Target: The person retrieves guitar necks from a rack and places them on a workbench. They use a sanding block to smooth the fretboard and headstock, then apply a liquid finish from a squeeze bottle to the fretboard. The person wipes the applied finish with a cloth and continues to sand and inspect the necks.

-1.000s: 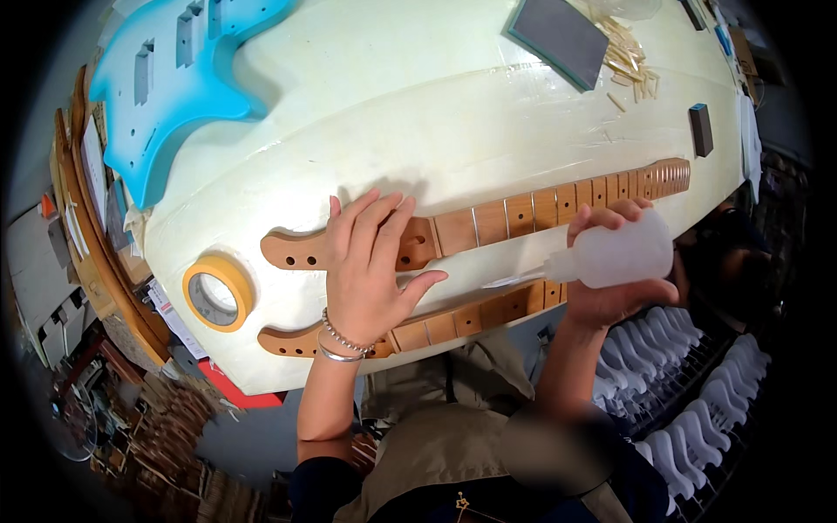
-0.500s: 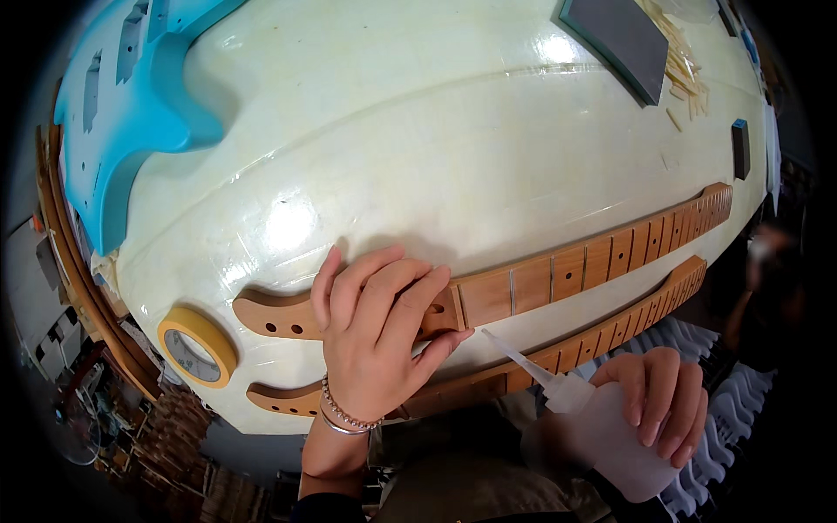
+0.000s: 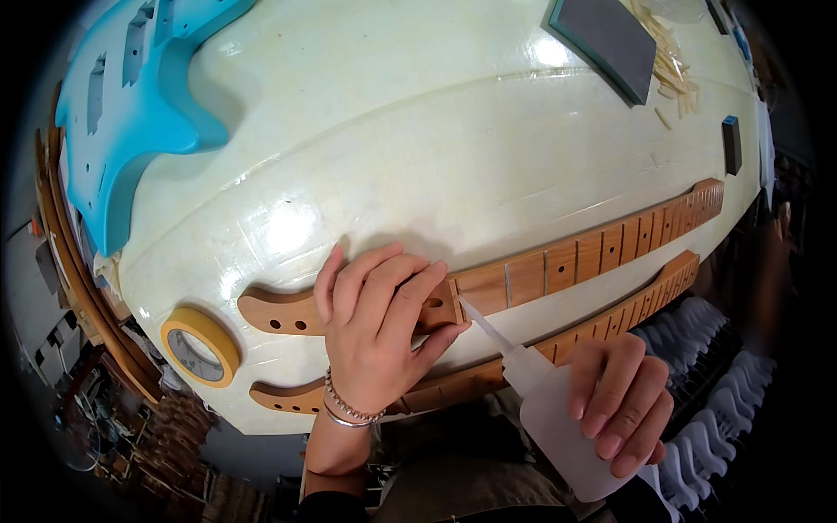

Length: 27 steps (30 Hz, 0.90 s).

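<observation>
A brown wooden guitar neck [image 3: 525, 279] with fret slots and dark dot holes lies slantwise on the table. My left hand [image 3: 373, 327] grips it at the headstock end, fingers over the top and thumb along the near edge beside the nut slot. My right hand [image 3: 623, 397] is wrapped round a white squeeze bottle [image 3: 565, 436]. The bottle is tilted, and its thin nozzle [image 3: 488, 324] points at the nut slot just by my left thumb. Whether the tip touches the wood, I cannot tell. Nearer to me lies a second guitar neck [image 3: 466, 386], partly behind my left wrist and the bottle.
A roll of yellow tape [image 3: 200, 347] rests left of the headstocks. The blue guitar body [image 3: 166, 131] is at the far left. At the far right are a dark flat block [image 3: 606, 44], several pale strips [image 3: 667, 65] and a small dark block [image 3: 731, 146].
My right hand has brought the bottle left and up, so its nozzle has come from beside the neck to the nut slot. My left hand keeps its hold on the guitar neck.
</observation>
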### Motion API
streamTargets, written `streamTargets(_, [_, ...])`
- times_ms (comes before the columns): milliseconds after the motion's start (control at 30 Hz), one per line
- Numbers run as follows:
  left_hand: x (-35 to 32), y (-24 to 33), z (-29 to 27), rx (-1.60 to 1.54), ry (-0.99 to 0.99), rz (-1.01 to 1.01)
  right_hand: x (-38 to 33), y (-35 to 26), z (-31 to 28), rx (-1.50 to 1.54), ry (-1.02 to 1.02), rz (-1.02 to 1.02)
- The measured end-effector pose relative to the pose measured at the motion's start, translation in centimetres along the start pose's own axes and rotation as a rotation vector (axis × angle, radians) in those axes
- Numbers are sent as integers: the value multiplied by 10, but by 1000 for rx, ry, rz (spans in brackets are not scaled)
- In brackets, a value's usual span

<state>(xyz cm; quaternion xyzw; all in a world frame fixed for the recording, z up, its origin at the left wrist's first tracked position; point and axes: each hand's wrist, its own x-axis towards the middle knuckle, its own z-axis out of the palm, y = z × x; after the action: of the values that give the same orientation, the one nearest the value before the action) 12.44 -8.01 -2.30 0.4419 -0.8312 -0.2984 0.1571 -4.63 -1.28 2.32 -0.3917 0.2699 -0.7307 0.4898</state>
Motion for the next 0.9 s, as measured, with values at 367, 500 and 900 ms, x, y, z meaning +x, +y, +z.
streamTargets(367, [1,0,-2,-18,-5,5,2,0,-1,-119,-104,3])
streamTargets(500, [1,0,-1,-16,-4,12,4,1,1,-172,-96,-31])
streamTargets(900, [2,0,-2,-19,0,9,7,-1,5,-207,-80,13])
